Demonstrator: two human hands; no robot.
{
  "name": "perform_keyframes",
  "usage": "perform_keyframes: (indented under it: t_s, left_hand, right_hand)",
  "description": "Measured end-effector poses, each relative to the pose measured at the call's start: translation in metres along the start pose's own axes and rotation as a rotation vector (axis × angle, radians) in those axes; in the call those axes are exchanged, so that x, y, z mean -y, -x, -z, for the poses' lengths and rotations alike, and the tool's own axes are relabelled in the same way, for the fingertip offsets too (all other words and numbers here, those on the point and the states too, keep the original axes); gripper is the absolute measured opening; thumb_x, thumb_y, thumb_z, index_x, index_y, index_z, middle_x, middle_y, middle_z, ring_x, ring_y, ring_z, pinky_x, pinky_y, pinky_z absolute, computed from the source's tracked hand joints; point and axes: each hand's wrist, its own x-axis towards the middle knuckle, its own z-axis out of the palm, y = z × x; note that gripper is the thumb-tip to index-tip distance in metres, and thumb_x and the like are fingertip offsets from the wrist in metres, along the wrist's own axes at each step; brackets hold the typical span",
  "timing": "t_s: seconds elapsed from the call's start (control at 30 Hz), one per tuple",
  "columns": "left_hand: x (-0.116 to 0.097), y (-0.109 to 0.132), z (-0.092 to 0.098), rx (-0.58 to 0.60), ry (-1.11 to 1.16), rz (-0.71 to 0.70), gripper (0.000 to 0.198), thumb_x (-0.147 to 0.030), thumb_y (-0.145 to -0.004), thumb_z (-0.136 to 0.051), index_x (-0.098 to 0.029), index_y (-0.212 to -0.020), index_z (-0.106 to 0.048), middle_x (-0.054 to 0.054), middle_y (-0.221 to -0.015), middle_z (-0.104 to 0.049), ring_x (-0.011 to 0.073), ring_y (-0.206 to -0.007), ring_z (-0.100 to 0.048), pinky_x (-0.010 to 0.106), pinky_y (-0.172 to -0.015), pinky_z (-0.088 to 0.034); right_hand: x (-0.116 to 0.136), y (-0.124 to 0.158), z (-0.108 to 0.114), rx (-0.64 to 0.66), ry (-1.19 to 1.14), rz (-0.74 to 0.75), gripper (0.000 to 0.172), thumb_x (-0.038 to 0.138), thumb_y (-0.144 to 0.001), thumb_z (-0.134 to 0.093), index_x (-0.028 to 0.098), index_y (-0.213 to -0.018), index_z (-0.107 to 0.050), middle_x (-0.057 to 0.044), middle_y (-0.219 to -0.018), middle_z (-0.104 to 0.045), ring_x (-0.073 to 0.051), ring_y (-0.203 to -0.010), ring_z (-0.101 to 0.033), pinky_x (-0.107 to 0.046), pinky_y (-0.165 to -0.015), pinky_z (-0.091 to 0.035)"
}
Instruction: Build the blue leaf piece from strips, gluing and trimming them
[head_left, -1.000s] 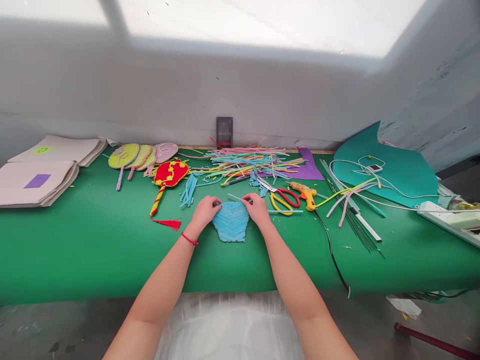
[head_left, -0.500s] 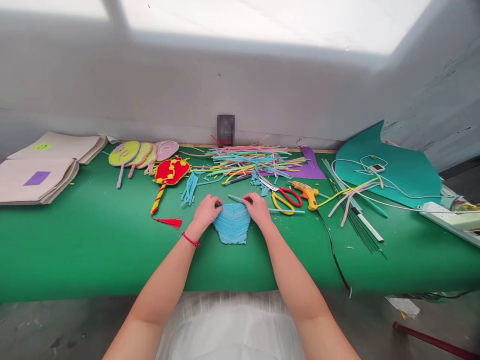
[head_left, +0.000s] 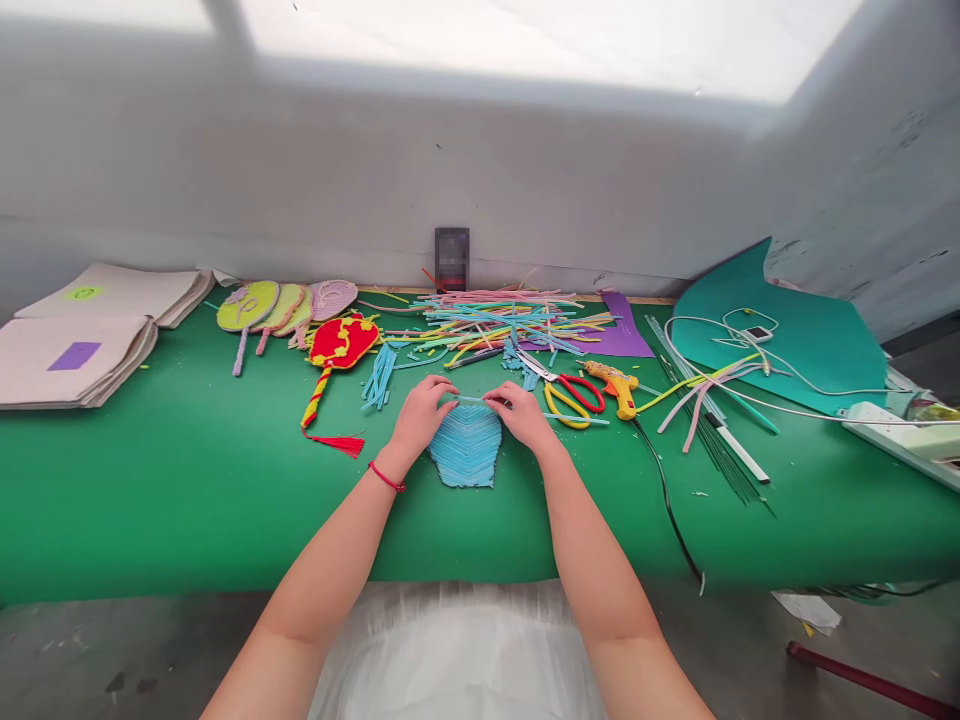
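A light-blue pipe cleaner [head_left: 470, 400] stretches between my two hands along the top edge of a blue panel. My left hand [head_left: 421, 415] pinches its left end, and my right hand [head_left: 526, 415] pinches the right end. The panel [head_left: 466, 448] lies flat on the green table, covered in slanting blue rows that meet at a middle line and narrowing toward me. Just right of my right hand, another blue pipe cleaner [head_left: 577, 419] lies partly under the yellow handle of the scissors [head_left: 571, 396]. Beyond them rests a yellow glue gun [head_left: 616, 388].
A heap of coloured pipe cleaners [head_left: 502, 322] lies behind my hands, with short blue pieces [head_left: 381, 378] left of it. A red fan [head_left: 343, 343] with a tassel and paler fans [head_left: 249, 305] lie left. Further out are stacked boards [head_left: 82, 350]; at right, teal sheet [head_left: 810, 350] and cables.
My left hand has come up from the panel's edge and now grips the pipe cleaner's left end. The pipe cleaner, slanted before, now runs nearly level over the panel's top edge.
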Motion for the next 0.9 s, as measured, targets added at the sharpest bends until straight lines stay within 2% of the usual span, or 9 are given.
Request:
perform_keyframes:
  t_s: [0.27,0.43,0.67,0.9]
  left_hand:
    - [0.0025,-0.0024,-0.0004,0.059,-0.044,0.011,0.008,-0.016,-0.082,-0.055,-0.020,-0.081,-0.061,0.004,-0.088,-0.062,0.0199,-0.087,-0.058,0.034,-0.082,-0.045]
    - [-0.0016,-0.0019,-0.0038,0.041,-0.032,-0.055,0.005,-0.019,-0.084,-0.055,-0.020,-0.085,-0.060,0.004,-0.091,-0.062,0.0200,-0.090,-0.057,0.035,-0.085,-0.044]
    - [-0.0033,-0.0006,-0.0040,-0.024,-0.049,-0.192,0.005,-0.023,-0.083,-0.059,-0.021,-0.087,-0.060,0.003,-0.092,-0.063,0.0193,-0.095,-0.056,0.034,-0.092,-0.040]
    - [-0.0062,-0.0006,-0.0020,0.018,-0.035,-0.127,0.005,-0.022,-0.085,-0.056,-0.023,-0.086,-0.060,0.003,-0.092,-0.063,0.0190,-0.095,-0.056,0.034,-0.092,-0.041]
  right_hand:
    - [0.0030,0.0012,0.0003,0.045,-0.027,0.007,0.018,0.031,-0.084,-0.053,0.022,-0.087,-0.068,-0.003,-0.085,-0.059,-0.015,-0.078,-0.057,-0.029,-0.073,-0.046]
    - [0.0075,0.0020,-0.0037,0.043,0.027,0.035,0.020,0.038,-0.083,-0.057,0.022,-0.088,-0.067,-0.002,-0.083,-0.058,-0.013,-0.069,-0.052,-0.028,-0.069,-0.044]
    - [0.0070,0.0004,-0.0011,0.002,-0.007,0.046,0.019,0.036,-0.085,-0.055,0.021,-0.081,-0.066,-0.002,-0.082,-0.059,-0.014,-0.073,-0.054,-0.027,-0.070,-0.042]
    - [0.0084,0.0006,0.0003,0.022,-0.027,0.041,0.018,0.035,-0.084,-0.055,0.021,-0.081,-0.067,-0.002,-0.081,-0.060,-0.014,-0.073,-0.053,-0.027,-0.070,-0.042]
